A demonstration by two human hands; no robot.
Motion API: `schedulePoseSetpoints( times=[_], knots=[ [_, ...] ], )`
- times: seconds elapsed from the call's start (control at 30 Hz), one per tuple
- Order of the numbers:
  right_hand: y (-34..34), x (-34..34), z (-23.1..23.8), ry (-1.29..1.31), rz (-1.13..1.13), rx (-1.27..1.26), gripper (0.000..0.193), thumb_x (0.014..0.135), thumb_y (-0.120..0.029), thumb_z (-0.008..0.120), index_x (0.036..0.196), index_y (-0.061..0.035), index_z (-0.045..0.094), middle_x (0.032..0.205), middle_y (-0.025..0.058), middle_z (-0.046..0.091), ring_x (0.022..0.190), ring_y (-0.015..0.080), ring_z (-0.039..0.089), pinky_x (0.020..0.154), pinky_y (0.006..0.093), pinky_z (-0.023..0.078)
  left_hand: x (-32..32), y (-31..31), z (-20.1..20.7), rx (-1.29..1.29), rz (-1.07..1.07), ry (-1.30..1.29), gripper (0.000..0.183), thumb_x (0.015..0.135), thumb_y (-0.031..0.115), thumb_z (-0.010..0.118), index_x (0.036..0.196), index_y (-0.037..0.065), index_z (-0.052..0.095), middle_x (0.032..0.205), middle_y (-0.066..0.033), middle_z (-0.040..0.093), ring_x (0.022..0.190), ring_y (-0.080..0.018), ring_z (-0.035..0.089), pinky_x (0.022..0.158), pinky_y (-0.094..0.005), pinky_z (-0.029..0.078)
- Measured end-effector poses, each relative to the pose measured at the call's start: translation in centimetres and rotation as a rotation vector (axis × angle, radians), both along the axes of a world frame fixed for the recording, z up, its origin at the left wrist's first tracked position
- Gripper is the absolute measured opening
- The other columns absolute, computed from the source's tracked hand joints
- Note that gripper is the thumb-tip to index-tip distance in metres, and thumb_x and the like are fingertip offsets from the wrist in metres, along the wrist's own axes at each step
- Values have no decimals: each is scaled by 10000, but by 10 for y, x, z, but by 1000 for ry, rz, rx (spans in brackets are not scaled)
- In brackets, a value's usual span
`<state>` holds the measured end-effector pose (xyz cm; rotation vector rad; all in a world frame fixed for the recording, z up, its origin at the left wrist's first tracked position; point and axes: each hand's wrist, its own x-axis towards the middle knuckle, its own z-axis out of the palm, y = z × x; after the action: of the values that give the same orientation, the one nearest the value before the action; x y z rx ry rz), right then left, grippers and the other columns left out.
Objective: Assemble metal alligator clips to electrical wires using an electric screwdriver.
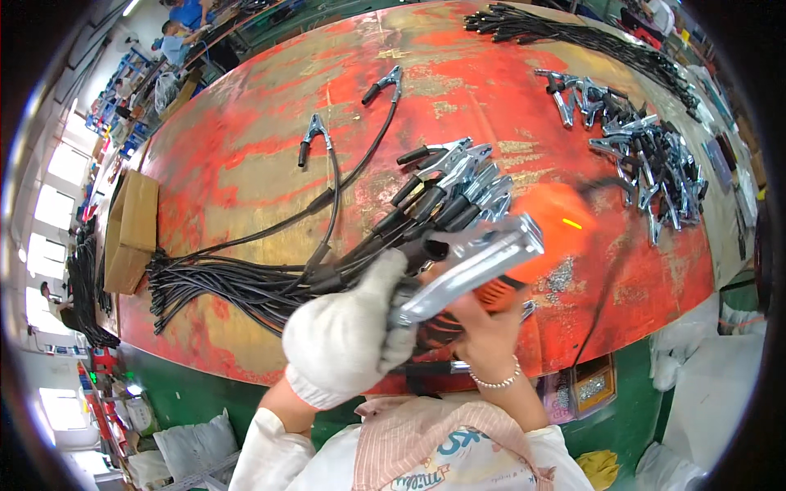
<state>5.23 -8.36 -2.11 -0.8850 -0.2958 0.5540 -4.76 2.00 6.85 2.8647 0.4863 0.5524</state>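
My left hand [340,344], in a white glove, is closed around the black-gripped end of a large silver spring clamp [475,274]. The clamp's metal body slants up to the right, in front of an orange and black power tool [557,225]. That tool is smeared by motion; bare fingers of my right hand [491,331] wrap its dark handle, and a bead bracelet circles the wrist. Just beyond my hands lies a bunch of silver clamps [458,180] with black grips, joined to black cables [221,286] that run left. Where the tool's tip sits is hidden.
Two cabled clamps [315,131] lie apart farther off. Loose clamps [663,172] are heaped at right, beyond a scatter of small metal parts [561,277]. A cable bundle [565,33] lies at the far edge, a cardboard box [135,233] at left. People [184,37] work behind.
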Motion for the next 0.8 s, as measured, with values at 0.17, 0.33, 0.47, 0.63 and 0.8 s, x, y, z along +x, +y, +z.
schedulePoseSetpoints(
  times=[0.17, 0.33, 0.47, 0.63, 0.8],
  knots=[
    [9, 6, 8, 136, 289, 92, 591, 748, 15, 708, 1250, -24, 397, 1035, 112, 608, 911, 187, 624, 758, 308, 541, -8, 4, -32, 201, -98, -67, 554, 718, 260, 688, 1163, -39, 549, 533, -2, 487, 425, -138, 498, 430, -282, 400],
    [0, 21, 3, 111, 334, 50, 631, 725, 25, 719, 1262, -7, 391, 1014, 75, 591, 909, 167, 616, 744, 313, 537, -2, 4, -35, 190, -167, -57, 518, 702, 252, 695, 1114, -42, 585, 520, 1, 458, 411, -128, 475, 415, -273, 379],
    [3, 29, -3, 223, 165, -1, 605, 720, 59, 674, 1253, -54, 411, 858, 46, 623, 654, 103, 577, 597, 241, 488, 0, 11, -24, 196, -146, -230, 333, 612, 6, 694, 928, -16, 592, 636, -75, 582, 528, -249, 556, 512, -326, 441],
    [-7, 41, -7, 285, -29, 134, 562, 788, 50, 628, 1284, -56, 385, 894, 77, 632, 694, 135, 621, 602, 249, 529, 65, 107, -21, 139, 426, -231, 377, 844, 247, 566, 1187, 93, 550, 723, -129, 638, 644, -305, 633, 578, -377, 473],
    [-18, 55, -2, 210, -139, 204, 580, 822, 50, 584, 1330, -67, 332, 926, 78, 612, 757, 147, 620, 632, 267, 539, 139, 245, -83, 226, 577, 187, 336, 888, 373, 448, 1191, 232, 482, 880, -113, 669, 753, -345, 650, 630, -486, 506]
  ],
)
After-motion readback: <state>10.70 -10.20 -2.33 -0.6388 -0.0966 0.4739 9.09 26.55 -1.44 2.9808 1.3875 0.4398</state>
